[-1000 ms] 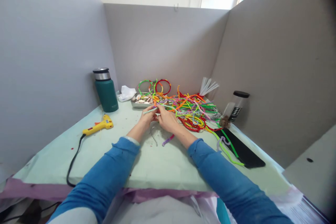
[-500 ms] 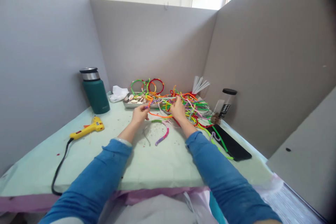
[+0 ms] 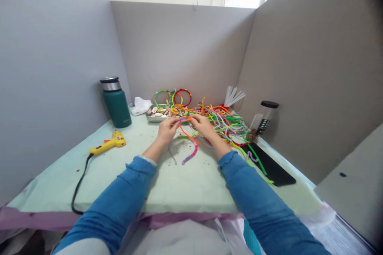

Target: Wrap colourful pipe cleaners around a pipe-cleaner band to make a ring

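My left hand is closed in a pinch on a piece with a purple and orange fuzzy wrap, just in front of the tray. Close beside it, my right hand pinches the orange pipe cleaner, whose loose tail hangs down between the hands. Below them a curved headband lies on the table, wrapped in green, pink and purple on part of its length and thin and bare at its left end. My fingers hide most of the held piece.
A metal tray of shells stands behind my hands, with wrapped hoops behind it. Pipe cleaners are heaped at right, near white sticks, a clear jar and a black phone-like slab. A yellow glue gun and green bottle stand left.
My right hand has come back from the pipe cleaner heap toward my left hand, and both now meet at the orange pipe cleaner. The view has shifted slightly left.
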### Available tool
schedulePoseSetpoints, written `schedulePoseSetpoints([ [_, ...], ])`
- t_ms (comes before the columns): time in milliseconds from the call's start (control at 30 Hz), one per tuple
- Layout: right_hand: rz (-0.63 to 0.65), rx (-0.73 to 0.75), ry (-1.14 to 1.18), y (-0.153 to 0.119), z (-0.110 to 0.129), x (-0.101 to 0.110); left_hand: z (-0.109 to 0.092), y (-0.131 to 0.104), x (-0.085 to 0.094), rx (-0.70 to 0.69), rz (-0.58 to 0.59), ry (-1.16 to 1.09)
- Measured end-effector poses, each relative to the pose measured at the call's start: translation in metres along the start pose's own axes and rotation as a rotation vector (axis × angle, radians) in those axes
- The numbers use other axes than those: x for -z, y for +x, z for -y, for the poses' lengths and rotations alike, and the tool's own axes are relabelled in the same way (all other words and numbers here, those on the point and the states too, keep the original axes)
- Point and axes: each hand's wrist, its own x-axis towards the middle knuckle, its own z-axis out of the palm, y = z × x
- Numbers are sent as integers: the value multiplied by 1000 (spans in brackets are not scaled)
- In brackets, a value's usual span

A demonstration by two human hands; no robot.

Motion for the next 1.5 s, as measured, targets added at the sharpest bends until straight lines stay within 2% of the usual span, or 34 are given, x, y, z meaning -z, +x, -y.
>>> schedulePoseSetpoints([
  [100, 155, -145, 319, -4, 9, -10, -7, -4, 0, -188, 63, 164],
  [200, 235, -241, 538, -7, 9, -10, -11, -5, 2, -238, 62, 229],
  [333, 268, -274, 693, -6, 7, -6, -11, -5, 2, -304, 73, 233],
  [433, 214, -257, 788, -2, 11, -3, -11, -5, 2, -372, 55, 245],
  [567, -63, -116, 834, 7, 14, 9, -10, -6, 3, -394, -14, 322],
  [667, -267, -72, 635, 12, 4, 26, -9, -6, 5, -387, -41, 364],
  [767, -272, -190, 49, 9, -12, 42, -7, -5, 6, -392, -53, 403],
  [833, -295, -217, -336, 4, -16, 47, -5, -4, 7, -406, -65, 430],
  [900, -346, -157, -506, -1, -11, 48, -4, -4, 6, -417, -64, 447],
  [967, -300, 26, -487, -5, 1, 41, -4, -4, 6, -419, -46, 444],
  [1033, -148, 213, -426, -8, 13, 30, -5, -4, 5, -418, -29, 425],
  [1100, -28, 298, -439, -12, 20, 16, -5, -4, 5, -418, -19, 404],
  [1200, 62, 249, -449, -15, 17, 2, -5, -4, 5, -397, -5, 411],
  [1300, 46, 231, -405, -16, 6, 1, -2, -5, 6, -309, 58, 480],
  [1400, 9, 186, -412, -15, -4, 7, 4, -6, 10, -161, 138, 595],
  [1500, -45, 126, -408, -12, -13, 15, 8, -5, 14, -34, 138, 682],
])
